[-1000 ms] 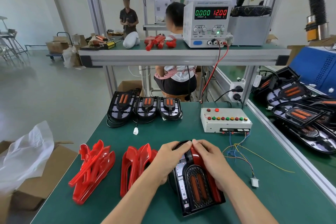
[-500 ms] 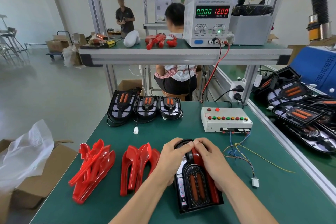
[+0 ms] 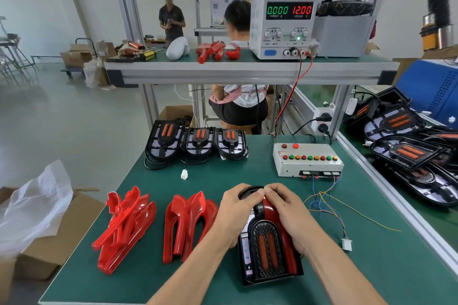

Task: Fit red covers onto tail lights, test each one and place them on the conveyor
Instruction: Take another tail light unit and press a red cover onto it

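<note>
Lying flat at the near edge of the green bench (image 3: pixel 371 267), a black tail light (image 3: pixel 266 247) is held from both sides. The left hand (image 3: pixel 235 215) is curled round its left edge and rounded far end, and the right hand (image 3: pixel 290 213) is pressed on a red cover (image 3: pixel 273 208) which is seated along the right side of the light; the fingers (image 3: pixel 252 195) of both hands are bent over the far end and their tips meet there. To the left, two heaps of loose red covers (image 3: pixel 188 220) are laid on the bench. Further back, three uncovered tail lights (image 3: pixel 198 142) are lined up, and a white test box (image 3: pixel 307 158) with coloured buttons is placed to the right. On the upper shelf (image 3: pixel 247 69) a power supply (image 3: pixel 282 25) is seen, showing 0.000 and 12.00.
</note>
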`<action>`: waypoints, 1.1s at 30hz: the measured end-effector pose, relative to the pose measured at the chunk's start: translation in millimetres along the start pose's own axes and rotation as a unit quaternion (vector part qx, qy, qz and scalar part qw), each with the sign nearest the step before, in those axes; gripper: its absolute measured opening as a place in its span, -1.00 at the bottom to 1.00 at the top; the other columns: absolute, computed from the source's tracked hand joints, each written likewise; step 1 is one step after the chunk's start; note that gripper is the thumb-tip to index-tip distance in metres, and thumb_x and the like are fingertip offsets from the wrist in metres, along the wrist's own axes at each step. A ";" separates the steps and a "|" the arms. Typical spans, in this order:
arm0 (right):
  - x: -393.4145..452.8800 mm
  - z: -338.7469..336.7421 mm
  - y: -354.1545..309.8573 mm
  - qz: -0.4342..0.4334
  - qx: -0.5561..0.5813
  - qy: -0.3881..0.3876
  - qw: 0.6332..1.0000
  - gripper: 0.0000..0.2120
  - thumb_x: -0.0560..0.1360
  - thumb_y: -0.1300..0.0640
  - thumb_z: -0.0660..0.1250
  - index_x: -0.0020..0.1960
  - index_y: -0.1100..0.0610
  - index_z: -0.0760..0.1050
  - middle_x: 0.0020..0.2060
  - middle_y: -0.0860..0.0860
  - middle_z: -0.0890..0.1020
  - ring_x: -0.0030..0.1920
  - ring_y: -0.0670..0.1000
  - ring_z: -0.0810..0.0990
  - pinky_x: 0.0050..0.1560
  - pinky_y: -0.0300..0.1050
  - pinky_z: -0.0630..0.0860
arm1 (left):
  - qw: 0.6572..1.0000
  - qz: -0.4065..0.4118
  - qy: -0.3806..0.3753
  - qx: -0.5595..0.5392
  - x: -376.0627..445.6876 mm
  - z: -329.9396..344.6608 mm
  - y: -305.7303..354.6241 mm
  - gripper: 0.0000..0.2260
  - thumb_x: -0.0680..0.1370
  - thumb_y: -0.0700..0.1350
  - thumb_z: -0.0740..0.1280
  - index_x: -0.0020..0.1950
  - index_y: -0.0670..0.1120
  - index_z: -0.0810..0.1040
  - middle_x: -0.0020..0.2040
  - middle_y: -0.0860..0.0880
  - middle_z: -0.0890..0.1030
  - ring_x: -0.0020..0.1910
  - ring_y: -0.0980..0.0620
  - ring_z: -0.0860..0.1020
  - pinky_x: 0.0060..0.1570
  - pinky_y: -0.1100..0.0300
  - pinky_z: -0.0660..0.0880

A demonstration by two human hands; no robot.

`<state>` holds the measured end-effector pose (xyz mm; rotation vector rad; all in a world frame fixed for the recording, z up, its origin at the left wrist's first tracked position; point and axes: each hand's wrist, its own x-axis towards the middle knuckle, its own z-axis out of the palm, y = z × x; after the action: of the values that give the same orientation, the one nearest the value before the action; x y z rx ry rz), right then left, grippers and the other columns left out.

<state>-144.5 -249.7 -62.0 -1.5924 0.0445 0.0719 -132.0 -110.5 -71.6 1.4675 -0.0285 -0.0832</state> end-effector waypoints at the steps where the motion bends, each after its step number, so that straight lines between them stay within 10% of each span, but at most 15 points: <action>1: -0.2 -0.2 0.6 -0.002 -0.009 0.003 1.000 -0.83 0.64 0.01 0.30 -0.02 0.07 0.59 -0.13 0.10 0.70 -0.16 0.01 0.64 -0.04 -0.05 0.56 | 1.000 0.002 0.002 0.009 0.6 -0.1 -0.2 -0.93 0.55 -0.12 0.48 -0.10 -0.09 0.71 -0.16 -0.09 0.73 -0.15 0.00 0.68 -0.09 0.12 0.60; 7: -3.5 -15.0 -1.0 0.050 0.038 -0.066 0.996 -0.72 0.64 -0.05 0.27 0.16 0.09 0.63 0.04 0.13 0.73 0.02 0.08 0.72 -0.01 -0.09 0.61 | 0.995 -0.034 -0.083 0.047 2.4 -13.4 3.7 -0.54 0.33 0.12 0.60 0.13 -0.06 0.65 0.03 -0.05 0.75 0.08 -0.05 0.71 0.22 -0.02 0.59; 16: -45.7 -35.7 30.4 -0.040 -0.088 -0.060 0.994 -0.74 0.56 -0.13 0.35 0.24 -0.20 0.58 0.13 -0.14 0.70 0.16 -0.12 0.66 0.19 -0.17 0.54 | 0.996 -0.047 -0.077 0.003 3.3 -21.4 -6.1 -0.62 0.40 -0.02 0.54 0.15 -0.15 0.64 0.05 -0.10 0.75 0.07 -0.08 0.71 0.12 0.10 0.60; 24: -61.4 -24.5 54.1 -0.049 -0.200 0.081 0.975 -0.75 0.59 0.09 0.37 0.24 -0.14 0.58 -0.02 -0.27 0.71 0.02 -0.33 0.62 0.05 -0.40 0.48 | 0.988 -0.107 -0.023 0.109 18.0 -10.8 -13.1 -0.75 0.59 0.06 0.41 0.13 -0.10 0.58 0.03 0.00 0.70 -0.08 0.16 0.65 -0.17 0.35 0.51; 30: -60.8 -1.9 58.1 -0.011 -0.201 0.201 0.959 -0.66 0.56 0.00 0.39 0.33 -0.06 0.57 0.05 -0.11 0.69 0.04 -0.09 0.61 0.06 -0.19 0.43 | 0.975 -0.077 0.016 0.209 20.8 -1.3 -9.3 -0.61 0.64 0.14 0.31 -0.34 0.01 0.40 -0.53 0.17 0.31 -0.48 0.14 0.27 -0.28 0.13 0.26; 33: -55.1 1.3 58.2 0.013 -0.210 0.212 0.954 -0.63 0.57 0.00 0.38 0.35 0.02 0.56 0.14 0.02 0.69 0.15 0.07 0.61 0.17 -0.07 0.45 | 0.973 -0.051 0.005 0.226 14.1 -2.6 -2.3 -0.76 0.66 0.12 0.27 -0.15 0.11 0.60 -0.22 0.12 0.59 -0.20 0.14 0.53 -0.03 0.15 0.43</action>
<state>-203.7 -250.7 -116.0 -2.0101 0.4073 -0.2585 -117.9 -109.2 -74.6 1.9254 0.0395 -0.1605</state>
